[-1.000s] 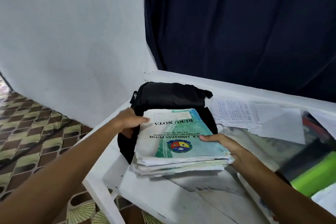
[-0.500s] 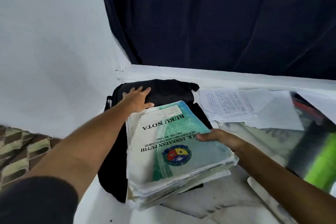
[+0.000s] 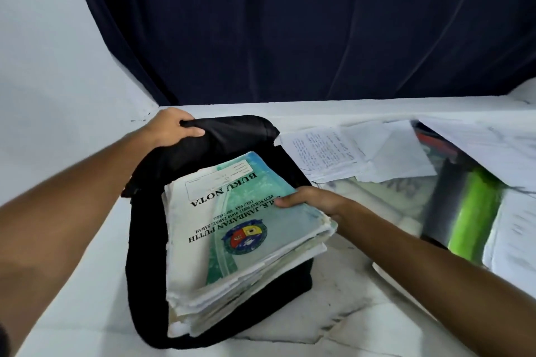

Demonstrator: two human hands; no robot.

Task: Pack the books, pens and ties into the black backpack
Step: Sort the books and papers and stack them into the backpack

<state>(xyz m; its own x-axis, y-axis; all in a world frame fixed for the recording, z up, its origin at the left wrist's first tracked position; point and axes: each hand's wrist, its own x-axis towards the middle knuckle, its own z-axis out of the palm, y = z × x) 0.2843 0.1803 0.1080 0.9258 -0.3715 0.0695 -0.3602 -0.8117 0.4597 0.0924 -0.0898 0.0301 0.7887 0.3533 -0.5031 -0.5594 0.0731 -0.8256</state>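
Observation:
The black backpack [image 3: 220, 139] lies on the white table [image 3: 362, 307], in the corner by the wall. A thick stack of worn notebooks [image 3: 240, 229], topped by a green and white "BUKU NOTA" cover, rests tilted on the backpack's front. My left hand [image 3: 169, 127] grips the backpack's upper edge at its far left and lifts the fabric. My right hand [image 3: 307, 198] holds the stack at its right side, thumb on the cover and fingers underneath. No pens or ties are visible.
Loose handwritten sheets [image 3: 327, 153] lie right of the backpack. A bright green object [image 3: 475, 217] and more papers [image 3: 513, 235] crowd the right side. A dark curtain [image 3: 290, 23] hangs behind, and a white wall [image 3: 43, 52] stands at the left.
My left hand left the stack, reached to the backpack's top edge and gripped it, pulling the fabric up. The stack stays in my right hand, tilted more over the bag.

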